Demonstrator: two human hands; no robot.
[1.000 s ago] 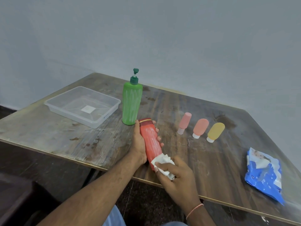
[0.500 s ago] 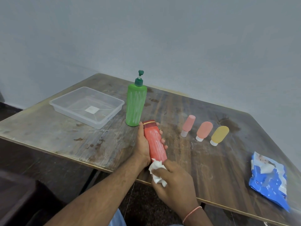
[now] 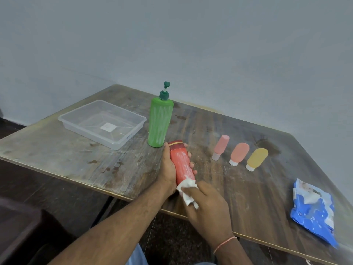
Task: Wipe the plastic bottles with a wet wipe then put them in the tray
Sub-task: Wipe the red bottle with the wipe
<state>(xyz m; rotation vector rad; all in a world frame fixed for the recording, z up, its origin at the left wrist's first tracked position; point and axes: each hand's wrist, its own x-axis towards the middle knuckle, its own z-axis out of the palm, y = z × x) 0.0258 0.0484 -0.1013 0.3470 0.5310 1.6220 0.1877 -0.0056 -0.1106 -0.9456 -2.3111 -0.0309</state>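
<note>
Currently we hold the red bottle [image 3: 181,163] in our left hand [image 3: 169,169], fingers curled round its body, above the near edge of the table [image 3: 57,155]. Our right hand [image 3: 206,205] pinches a crumpled wipe [image 3: 188,191] against the bottle's lower end. Green pump bottle [image 3: 160,125] stands upright just beyond. Clear tray [image 3: 122,143] sits to its left. Pink [image 3: 221,145], coral [image 3: 239,153] and yellow [image 3: 257,157] bottles lie in a row to the right; wipe pack [image 3: 313,211] far right.
</note>
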